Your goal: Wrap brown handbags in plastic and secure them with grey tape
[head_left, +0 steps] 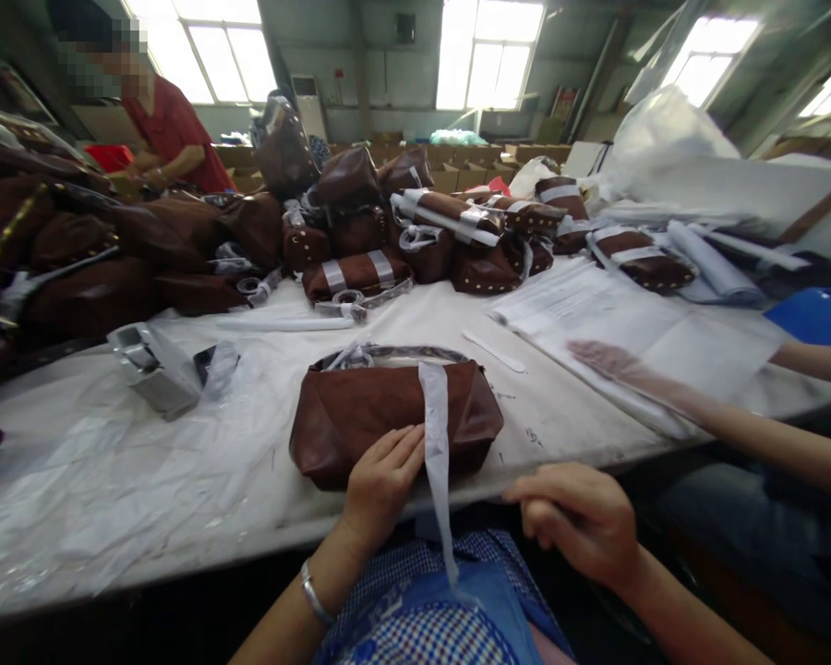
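A brown handbag (374, 406) lies on the white-covered table in front of me. A whitish wrapping strip (436, 416) runs down over its right part, and the loose end hangs past the table edge to my lap. My left hand (386, 471), with a silver bracelet at the wrist, lies flat on the bag's front, fingers stretched out against the strip's left edge. To the right of the bag and apart from it, my right hand (582, 517) is in the air with its fingers curled in and nothing visible in them. Wrapped handles lie behind the bag.
Brown bags (360, 277) are piled along the back. A tape dispenser (156, 369) stands left among thin plastic (97, 480). On the right, a co-worker's hand (616, 365) rests by translucent sheets (651, 332). A white strip (495, 353) lies behind my bag. Another person (180, 139) stands at back left.
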`<state>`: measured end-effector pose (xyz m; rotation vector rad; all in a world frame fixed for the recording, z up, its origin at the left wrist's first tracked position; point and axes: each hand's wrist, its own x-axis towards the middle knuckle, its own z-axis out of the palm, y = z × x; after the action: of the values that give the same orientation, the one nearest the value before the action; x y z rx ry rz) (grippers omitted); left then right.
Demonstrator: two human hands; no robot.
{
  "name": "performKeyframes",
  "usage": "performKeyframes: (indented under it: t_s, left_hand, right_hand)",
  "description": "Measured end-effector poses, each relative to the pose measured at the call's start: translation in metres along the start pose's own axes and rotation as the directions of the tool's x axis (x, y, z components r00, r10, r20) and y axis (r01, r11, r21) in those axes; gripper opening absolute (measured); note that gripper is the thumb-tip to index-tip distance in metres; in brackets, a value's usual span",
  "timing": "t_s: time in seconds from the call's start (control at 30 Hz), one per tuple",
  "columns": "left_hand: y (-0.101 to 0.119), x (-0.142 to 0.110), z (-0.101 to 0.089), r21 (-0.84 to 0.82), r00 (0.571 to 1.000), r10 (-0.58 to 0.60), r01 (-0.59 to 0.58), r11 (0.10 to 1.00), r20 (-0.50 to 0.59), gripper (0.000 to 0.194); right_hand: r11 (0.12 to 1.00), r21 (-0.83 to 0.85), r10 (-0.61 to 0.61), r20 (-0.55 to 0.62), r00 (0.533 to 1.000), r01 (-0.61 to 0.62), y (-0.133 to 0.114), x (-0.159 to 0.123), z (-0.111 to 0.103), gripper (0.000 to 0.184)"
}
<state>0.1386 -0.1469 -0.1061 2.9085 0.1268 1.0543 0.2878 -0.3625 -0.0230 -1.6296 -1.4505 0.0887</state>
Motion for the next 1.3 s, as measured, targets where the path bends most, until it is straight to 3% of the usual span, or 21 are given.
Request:
performKeyframes:
  t_s: [0.07,0.1,0.2,0.3,0.4,0.5,0.57,0.63,0.73,0.87,1.0,1.13,1.3]
  left_hand:
    - [0.0,0.0,0.0,-0.005,1.0,-0.005,0.005,1.0,0.007,0.037]
    - [0.0,0.0,0.0,-0.007,1.0,-0.008,0.008,1.0,0.013,0.037]
    - [0.0,0.0,0.0,-0.004,1.0,-0.002,0.002,1.0,0.008,0.036]
    - [0.0,0.0,0.001,0.0,1.0,0.006,-0.006,1.0,-0.02,0.034]
    - [0.001,0.0,0.003,-0.001,1.0,0.001,-0.001,1.0,-0.024,0.034]
    - [0.001,0.0,0.004,0.008,0.999,0.008,-0.007,1.0,-0.034,0.033]
    - [0.001,0.0,0.004,0.017,0.999,0.009,-0.009,1.0,-0.041,0.034]
    - [0.0,0.0,0.005,0.017,0.999,0.006,-0.006,1.0,-0.039,0.036]
    - [-0.004,0.001,0.004,0.014,0.999,0.025,-0.025,1.0,-0.046,0.037]
    - [-0.011,0.006,0.004,0.024,0.998,0.035,-0.034,0.999,-0.048,0.037]
    - [-0.013,0.009,0.004,0.022,0.999,0.02,-0.019,1.0,-0.042,0.039]
    - [-0.012,0.009,0.005,0.033,0.999,0.015,-0.014,0.999,-0.047,0.038]
    - [-0.01,0.01,0.005,0.019,0.998,0.006,-0.004,1.0,-0.068,0.033]
  right_hand:
    - [0.972,-0.187,0.104,-0.193,0.976,-0.141,0.013,0.012,0.002,0.024]
    - [0.955,-0.255,0.101,-0.202,0.974,-0.152,0.02,0.021,0.005,0.031]
    - [0.926,-0.371,-0.06,0.026,0.998,0.065,0.041,0.052,0.019,0.058]
    - [0.883,-0.388,-0.173,0.257,0.951,0.265,0.052,0.08,0.033,0.071]
    - [0.862,-0.346,-0.213,0.416,0.884,0.371,0.057,0.099,0.04,0.072]
    - [0.868,-0.27,-0.261,0.467,0.845,0.417,0.063,0.107,0.042,0.06]
    - [0.893,-0.188,-0.299,0.431,0.852,0.408,0.067,0.107,0.042,0.047]
    - [0.937,-0.095,-0.289,0.329,0.899,0.336,0.07,0.101,0.041,0.038]
    - [0.987,0.037,-0.16,0.152,0.975,0.156,0.07,0.086,0.04,0.032]
    - [0.989,0.147,-0.026,0.036,0.999,0.02,0.066,0.062,0.038,0.026]
    - [0.985,0.171,-0.002,0.015,1.0,0.0,0.065,0.052,0.034,0.027]
    - [0.994,0.111,-0.011,0.053,0.999,0.005,0.07,0.059,0.03,0.038]
    - [0.967,-0.151,-0.19,0.107,0.976,0.204,0.073,0.08,0.035,0.046]
